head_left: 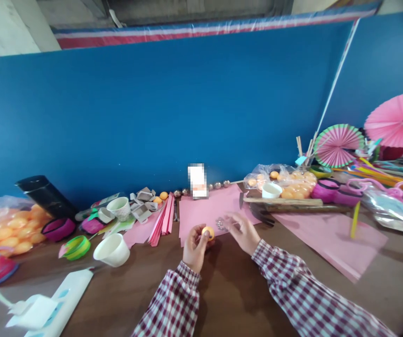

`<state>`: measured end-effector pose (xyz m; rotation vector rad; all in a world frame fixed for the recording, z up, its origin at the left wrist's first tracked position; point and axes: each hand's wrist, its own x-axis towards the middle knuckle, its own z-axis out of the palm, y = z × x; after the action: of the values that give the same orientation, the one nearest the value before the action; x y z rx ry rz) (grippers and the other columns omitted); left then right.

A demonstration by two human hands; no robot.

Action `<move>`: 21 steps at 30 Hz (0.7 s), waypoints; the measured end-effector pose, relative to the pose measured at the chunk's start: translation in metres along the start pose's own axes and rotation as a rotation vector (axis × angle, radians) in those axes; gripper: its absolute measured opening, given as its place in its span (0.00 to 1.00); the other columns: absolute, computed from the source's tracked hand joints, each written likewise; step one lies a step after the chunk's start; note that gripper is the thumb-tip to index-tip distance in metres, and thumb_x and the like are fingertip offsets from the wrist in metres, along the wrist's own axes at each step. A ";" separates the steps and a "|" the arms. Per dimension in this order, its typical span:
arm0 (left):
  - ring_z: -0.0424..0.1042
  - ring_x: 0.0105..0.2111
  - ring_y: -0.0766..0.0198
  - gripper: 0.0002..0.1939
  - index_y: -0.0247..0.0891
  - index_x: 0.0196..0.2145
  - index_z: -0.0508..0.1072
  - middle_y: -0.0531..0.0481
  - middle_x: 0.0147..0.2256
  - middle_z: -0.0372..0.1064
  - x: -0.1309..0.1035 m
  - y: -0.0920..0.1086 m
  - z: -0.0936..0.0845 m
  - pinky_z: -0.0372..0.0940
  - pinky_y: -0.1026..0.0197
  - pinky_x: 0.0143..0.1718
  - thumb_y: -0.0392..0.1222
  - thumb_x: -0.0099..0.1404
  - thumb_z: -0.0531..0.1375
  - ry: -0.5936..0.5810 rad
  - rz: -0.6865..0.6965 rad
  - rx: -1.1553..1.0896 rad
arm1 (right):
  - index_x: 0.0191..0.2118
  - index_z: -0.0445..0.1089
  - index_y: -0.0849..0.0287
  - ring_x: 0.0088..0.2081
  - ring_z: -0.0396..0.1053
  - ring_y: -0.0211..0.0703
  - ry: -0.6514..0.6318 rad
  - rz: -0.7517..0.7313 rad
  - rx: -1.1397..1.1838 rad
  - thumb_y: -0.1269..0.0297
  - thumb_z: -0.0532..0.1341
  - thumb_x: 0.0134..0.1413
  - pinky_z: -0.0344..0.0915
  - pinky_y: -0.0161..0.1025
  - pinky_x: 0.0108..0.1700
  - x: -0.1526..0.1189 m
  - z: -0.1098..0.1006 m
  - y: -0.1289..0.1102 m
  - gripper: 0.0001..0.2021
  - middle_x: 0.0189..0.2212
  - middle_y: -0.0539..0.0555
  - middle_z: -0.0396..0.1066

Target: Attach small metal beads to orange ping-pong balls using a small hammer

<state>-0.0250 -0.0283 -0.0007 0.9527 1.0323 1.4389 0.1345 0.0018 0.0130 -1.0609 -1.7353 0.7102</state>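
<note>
My left hand (194, 249) grips a small orange ball (208, 233) between thumb and fingers. A dark spot shows on the ball's near side. My right hand (242, 231) is a little to the right, fingers stretched out and apart, with the fingertips beside a small pile of shiny silver pieces (219, 223); these are too small to name. The pile lies on a sheet of pink paper (201, 213) on the brown table. Nothing shows in the right hand's grasp.
Left stand a white cup (112, 250), a power strip (64, 299), folded pink paper strips (166, 220) and a bag of orange balls (8, 231). Right lie a hammer (285, 201), another ball bag (297, 182) and pink scissors (385, 186). A blue partition (173, 103) rises behind.
</note>
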 end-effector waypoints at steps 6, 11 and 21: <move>0.70 0.27 0.66 0.23 0.33 0.39 0.65 0.48 0.32 0.67 0.002 0.002 0.001 0.67 0.62 0.29 0.48 0.48 0.61 0.028 -0.013 -0.044 | 0.35 0.68 0.58 0.34 0.65 0.41 0.026 -0.018 -0.478 0.64 0.51 0.50 0.60 0.38 0.38 0.008 -0.019 0.027 0.10 0.31 0.54 0.69; 0.70 0.26 0.66 0.22 0.32 0.41 0.65 0.48 0.29 0.67 0.002 0.000 -0.001 0.67 0.63 0.26 0.50 0.52 0.57 0.001 -0.026 -0.037 | 0.32 0.70 0.56 0.34 0.64 0.41 -0.107 -0.066 -0.517 0.61 0.52 0.50 0.59 0.37 0.37 0.005 -0.019 0.019 0.11 0.30 0.53 0.68; 0.70 0.26 0.65 0.24 0.31 0.40 0.67 0.45 0.32 0.68 -0.003 0.008 0.004 0.67 0.62 0.27 0.53 0.51 0.57 0.051 -0.049 -0.070 | 0.28 0.69 0.57 0.32 0.64 0.40 -0.086 -0.034 -0.534 0.66 0.53 0.47 0.59 0.36 0.35 0.005 -0.015 0.025 0.07 0.27 0.52 0.68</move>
<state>-0.0232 -0.0313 0.0087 0.8393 1.0294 1.4560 0.1558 0.0174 0.0001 -1.3647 -2.0731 0.2719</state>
